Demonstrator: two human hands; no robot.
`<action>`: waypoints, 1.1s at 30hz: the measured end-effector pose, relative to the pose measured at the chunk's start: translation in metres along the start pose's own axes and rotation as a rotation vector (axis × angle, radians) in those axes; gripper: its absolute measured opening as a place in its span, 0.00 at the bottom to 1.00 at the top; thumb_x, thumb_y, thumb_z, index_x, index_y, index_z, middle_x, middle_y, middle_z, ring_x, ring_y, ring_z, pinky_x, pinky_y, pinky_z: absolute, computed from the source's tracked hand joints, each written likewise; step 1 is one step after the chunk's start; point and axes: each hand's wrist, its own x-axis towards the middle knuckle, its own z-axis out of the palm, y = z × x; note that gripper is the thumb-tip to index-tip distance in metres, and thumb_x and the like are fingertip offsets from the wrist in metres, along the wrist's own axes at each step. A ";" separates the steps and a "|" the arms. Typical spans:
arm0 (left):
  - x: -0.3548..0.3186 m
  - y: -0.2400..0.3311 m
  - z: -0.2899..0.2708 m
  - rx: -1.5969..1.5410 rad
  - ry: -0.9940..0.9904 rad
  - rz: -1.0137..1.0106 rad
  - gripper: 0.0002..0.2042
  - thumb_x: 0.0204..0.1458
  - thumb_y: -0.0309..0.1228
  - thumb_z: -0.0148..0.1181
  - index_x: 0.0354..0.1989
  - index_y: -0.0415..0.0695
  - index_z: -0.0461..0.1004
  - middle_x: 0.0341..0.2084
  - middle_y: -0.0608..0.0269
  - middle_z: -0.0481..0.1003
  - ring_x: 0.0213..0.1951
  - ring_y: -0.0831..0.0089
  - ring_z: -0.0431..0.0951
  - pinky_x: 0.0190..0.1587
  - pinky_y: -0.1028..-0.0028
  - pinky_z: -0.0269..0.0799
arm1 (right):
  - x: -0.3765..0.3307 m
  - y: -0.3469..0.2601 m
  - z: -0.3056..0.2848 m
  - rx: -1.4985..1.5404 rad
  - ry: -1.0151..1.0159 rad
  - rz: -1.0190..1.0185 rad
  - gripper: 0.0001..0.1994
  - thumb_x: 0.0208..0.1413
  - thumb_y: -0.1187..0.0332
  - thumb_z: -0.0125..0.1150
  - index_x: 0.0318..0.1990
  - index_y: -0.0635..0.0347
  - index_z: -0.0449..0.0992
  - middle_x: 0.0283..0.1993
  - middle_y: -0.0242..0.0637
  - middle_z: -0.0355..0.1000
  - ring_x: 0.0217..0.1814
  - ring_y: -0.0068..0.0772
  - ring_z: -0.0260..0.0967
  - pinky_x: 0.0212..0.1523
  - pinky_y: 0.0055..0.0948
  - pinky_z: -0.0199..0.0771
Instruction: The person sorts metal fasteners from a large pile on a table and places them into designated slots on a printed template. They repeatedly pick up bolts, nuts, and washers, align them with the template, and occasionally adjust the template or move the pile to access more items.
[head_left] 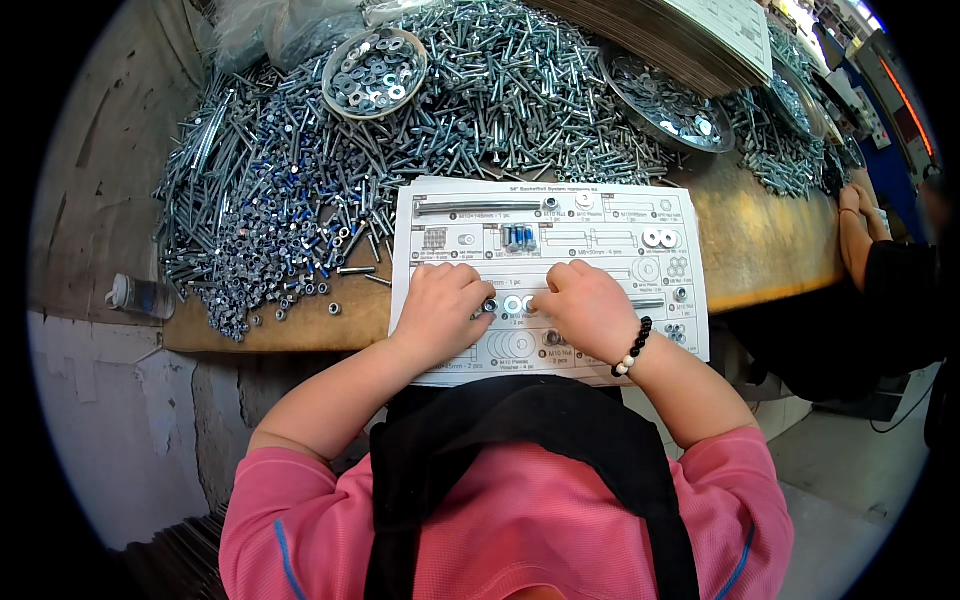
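Note:
A printed parts sheet (405, 250), top of a paper stack, lies before me with hardware set on its drawings. My left hand (443, 305) is closed, thumb and fingertips pinching a nut (489, 306). The curled fingers of my right hand (588, 312) are on one of two pale washers; the other washer (512, 305) lies between my hands. Higher on the sheet are a long threaded rod (477, 208), a nut (550, 203), short bolts with blue patches (520, 238) and white washers (659, 238). Part of another rod (648, 304) shows beside my right wrist.
A big heap of bolts (500, 90) covers the back of the wooden table (760, 240), with loose nuts (270, 240) at left. Washers fill two bowls (375, 113) (715, 140). A cardboard stack (690, 50) stands behind. Another person's hands (856, 205) rest at far right.

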 end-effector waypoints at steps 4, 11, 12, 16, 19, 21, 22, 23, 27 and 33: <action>0.000 -0.003 0.000 0.000 0.000 -0.003 0.11 0.37 0.34 0.63 0.31 0.49 0.73 0.29 0.67 0.69 0.36 0.67 0.68 0.42 0.68 0.57 | 0.002 0.000 -0.001 -0.001 -0.012 -0.001 0.05 0.39 0.72 0.54 0.26 0.52 0.75 0.29 0.34 0.64 0.35 0.35 0.63 0.35 0.31 0.67; 0.001 -0.012 -0.015 -0.065 0.078 -0.085 0.12 0.37 0.33 0.62 0.33 0.48 0.72 0.30 0.65 0.70 0.37 0.66 0.69 0.42 0.67 0.59 | 0.020 0.003 -0.014 0.110 0.030 0.006 0.08 0.42 0.73 0.54 0.31 0.52 0.77 0.30 0.34 0.65 0.35 0.37 0.65 0.35 0.32 0.68; 0.002 -0.019 -0.020 -0.075 0.115 -0.108 0.13 0.37 0.32 0.62 0.34 0.48 0.72 0.30 0.64 0.70 0.37 0.66 0.69 0.42 0.67 0.59 | 0.028 0.004 -0.016 0.138 0.072 0.010 0.08 0.42 0.73 0.54 0.31 0.53 0.77 0.30 0.35 0.66 0.35 0.37 0.65 0.35 0.33 0.68; 0.000 -0.070 -0.035 -0.147 0.217 -0.376 0.11 0.40 0.29 0.61 0.34 0.43 0.72 0.28 0.60 0.71 0.34 0.63 0.72 0.37 0.67 0.67 | 0.077 0.008 -0.025 0.213 0.156 -0.071 0.07 0.45 0.72 0.54 0.33 0.55 0.76 0.32 0.35 0.67 0.36 0.38 0.66 0.36 0.34 0.69; 0.000 -0.115 -0.038 -0.070 0.313 -0.453 0.11 0.41 0.28 0.60 0.35 0.41 0.71 0.30 0.58 0.71 0.34 0.61 0.72 0.37 0.66 0.68 | 0.124 0.018 -0.014 0.192 0.098 -0.023 0.08 0.47 0.68 0.56 0.36 0.54 0.75 0.35 0.35 0.68 0.39 0.39 0.67 0.39 0.35 0.69; 0.004 -0.134 -0.036 0.025 0.309 -0.436 0.11 0.43 0.25 0.57 0.38 0.44 0.72 0.32 0.58 0.71 0.35 0.61 0.73 0.38 0.67 0.68 | 0.157 0.026 0.005 0.176 0.083 0.002 0.08 0.48 0.68 0.55 0.36 0.54 0.75 0.35 0.36 0.68 0.40 0.39 0.67 0.40 0.35 0.69; 0.009 -0.138 -0.037 0.067 0.297 -0.403 0.12 0.45 0.23 0.54 0.40 0.46 0.73 0.33 0.58 0.71 0.36 0.60 0.73 0.39 0.67 0.68 | 0.172 0.029 0.014 0.159 0.075 0.017 0.08 0.48 0.67 0.55 0.36 0.54 0.75 0.35 0.36 0.68 0.41 0.40 0.67 0.40 0.35 0.69; 0.007 -0.145 -0.038 0.092 0.237 -0.408 0.14 0.45 0.22 0.53 0.41 0.48 0.74 0.33 0.59 0.71 0.36 0.60 0.73 0.39 0.68 0.68 | 0.190 0.026 0.024 0.149 0.062 0.012 0.08 0.48 0.67 0.55 0.36 0.54 0.75 0.36 0.37 0.68 0.41 0.40 0.67 0.41 0.35 0.69; 0.014 -0.167 -0.041 0.234 0.094 -0.181 0.15 0.44 0.21 0.51 0.39 0.52 0.76 0.35 0.61 0.72 0.37 0.62 0.73 0.41 0.67 0.68 | 0.231 0.019 0.035 -0.034 0.045 0.214 0.09 0.48 0.64 0.57 0.34 0.57 0.74 0.36 0.39 0.68 0.40 0.41 0.69 0.37 0.37 0.72; 0.017 -0.183 -0.046 0.185 0.251 -0.009 0.09 0.46 0.26 0.53 0.36 0.47 0.73 0.35 0.61 0.72 0.38 0.63 0.73 0.42 0.67 0.68 | 0.244 0.022 0.042 -0.168 0.232 0.209 0.12 0.45 0.63 0.60 0.36 0.57 0.71 0.37 0.40 0.66 0.38 0.39 0.69 0.36 0.35 0.72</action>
